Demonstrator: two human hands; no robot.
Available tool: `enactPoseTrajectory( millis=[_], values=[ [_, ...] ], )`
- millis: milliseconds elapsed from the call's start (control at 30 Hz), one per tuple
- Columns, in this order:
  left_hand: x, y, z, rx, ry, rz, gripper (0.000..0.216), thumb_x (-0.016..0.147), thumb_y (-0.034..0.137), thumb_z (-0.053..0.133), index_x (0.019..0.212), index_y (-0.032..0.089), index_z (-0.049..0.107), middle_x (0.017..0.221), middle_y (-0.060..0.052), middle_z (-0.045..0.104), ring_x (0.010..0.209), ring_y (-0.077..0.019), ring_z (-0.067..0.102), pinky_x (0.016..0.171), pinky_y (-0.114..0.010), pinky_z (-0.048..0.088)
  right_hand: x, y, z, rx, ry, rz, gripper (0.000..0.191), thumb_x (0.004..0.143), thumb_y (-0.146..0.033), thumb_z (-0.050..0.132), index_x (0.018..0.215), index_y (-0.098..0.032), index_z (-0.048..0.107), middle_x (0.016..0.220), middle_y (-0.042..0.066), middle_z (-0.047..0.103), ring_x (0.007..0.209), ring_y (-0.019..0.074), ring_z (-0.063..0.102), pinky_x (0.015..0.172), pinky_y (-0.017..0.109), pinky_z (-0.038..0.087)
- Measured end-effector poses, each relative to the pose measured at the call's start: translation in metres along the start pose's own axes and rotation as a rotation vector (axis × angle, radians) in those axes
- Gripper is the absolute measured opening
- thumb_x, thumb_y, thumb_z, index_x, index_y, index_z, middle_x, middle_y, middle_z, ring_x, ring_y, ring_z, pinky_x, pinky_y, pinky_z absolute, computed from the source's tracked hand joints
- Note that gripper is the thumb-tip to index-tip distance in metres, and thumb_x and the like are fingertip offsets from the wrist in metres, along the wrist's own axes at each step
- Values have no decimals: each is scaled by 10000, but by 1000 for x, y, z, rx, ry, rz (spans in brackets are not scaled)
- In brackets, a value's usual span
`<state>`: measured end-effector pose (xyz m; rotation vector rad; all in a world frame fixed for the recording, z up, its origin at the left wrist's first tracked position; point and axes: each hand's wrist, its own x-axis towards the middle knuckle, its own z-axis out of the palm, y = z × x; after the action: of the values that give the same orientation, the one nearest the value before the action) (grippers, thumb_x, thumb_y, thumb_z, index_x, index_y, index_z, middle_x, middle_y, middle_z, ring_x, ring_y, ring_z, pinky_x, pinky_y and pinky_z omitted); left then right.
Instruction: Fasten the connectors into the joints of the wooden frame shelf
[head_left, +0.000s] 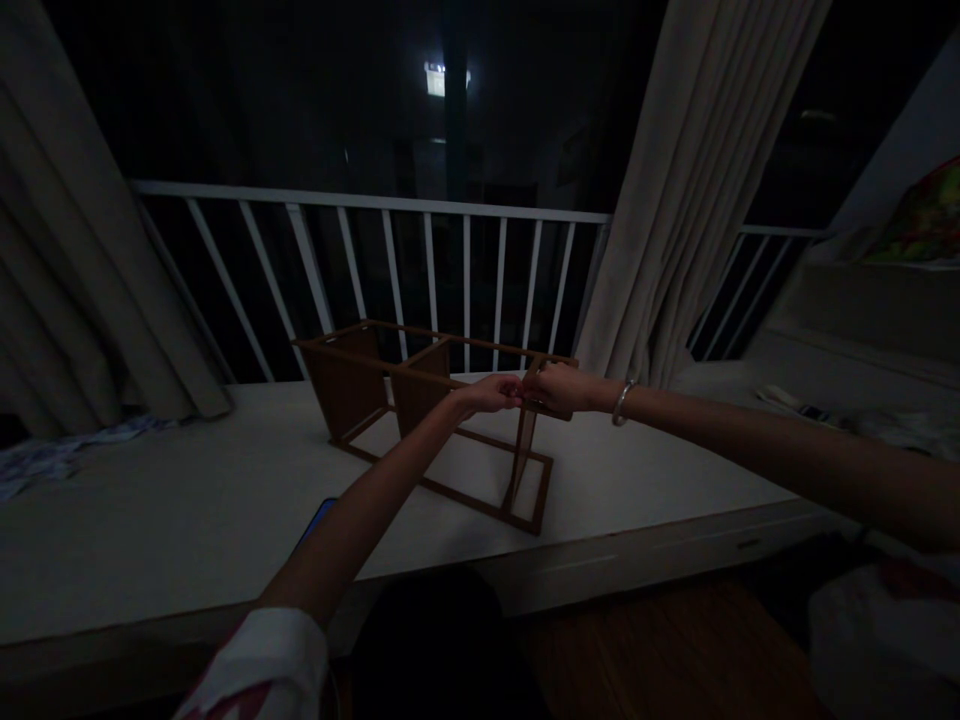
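A brown wooden shelf rack [421,405] lies on its side on a white window ledge [247,480], its panels standing between thin side rails. At the rack's right end, my left hand [491,393] reaches over the upper rail with fingers pinched together. Right against those fingertips is my right hand [555,387], also closed, with a silver bangle [622,402] on its wrist. Dim light hides what lies between the fingers; anything held there is too small to name.
White railings [427,275] run behind the ledge before a dark window. Curtains hang left [97,240] and right [694,190]. A phone-like object with a blue screen [319,515] is partly behind my left forearm. Patterned cloth [67,455] lies at far left.
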<state>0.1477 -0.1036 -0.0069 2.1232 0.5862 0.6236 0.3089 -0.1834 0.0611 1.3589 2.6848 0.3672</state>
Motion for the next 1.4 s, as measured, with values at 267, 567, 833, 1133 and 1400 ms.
enactPoseTrajectory(
  millis=[267, 567, 833, 1133, 1400],
  values=[
    [-3, 7, 0, -25, -16, -15, 166, 613, 212, 575, 698, 117, 469, 619, 47, 404, 564, -44, 370, 511, -159, 290, -2, -4, -3, -46, 1, 7, 310, 842, -335, 349, 933, -162, 589, 847, 95, 627, 729, 159, 567, 604, 225, 320],
    [-2, 4, 0, -10, 0, -4, 198, 614, 179, 577, 787, 100, 524, 627, 42, 418, 560, -43, 376, 502, -158, 290, -4, -11, -9, -77, -28, -3, 334, 836, -349, 366, 986, -136, 574, 856, 122, 624, 751, 172, 573, 627, 237, 339],
    [-1, -3, 0, -16, -2, 9, 222, 633, 204, 571, 824, 100, 527, 656, 32, 440, 580, -47, 398, 523, -162, 313, -5, -13, -4, -124, -8, 27, 406, 842, -423, 310, 1045, -162, 546, 830, 119, 628, 734, 203, 588, 600, 262, 357],
    [4, -11, 0, -29, -13, 10, 198, 614, 179, 580, 787, 100, 528, 636, 40, 435, 568, -43, 392, 526, -163, 315, -3, -18, -2, -128, 6, 109, 369, 821, -410, 360, 1000, -168, 573, 881, 133, 627, 809, 228, 588, 656, 280, 384],
    [-1, -2, 1, -40, 3, 7, 197, 616, 159, 572, 796, 89, 534, 610, 42, 442, 549, -39, 386, 504, -155, 307, -5, -25, 5, -154, 50, 152, 387, 834, -411, 333, 1048, -179, 556, 875, 127, 629, 811, 236, 589, 640, 284, 386]
  ],
)
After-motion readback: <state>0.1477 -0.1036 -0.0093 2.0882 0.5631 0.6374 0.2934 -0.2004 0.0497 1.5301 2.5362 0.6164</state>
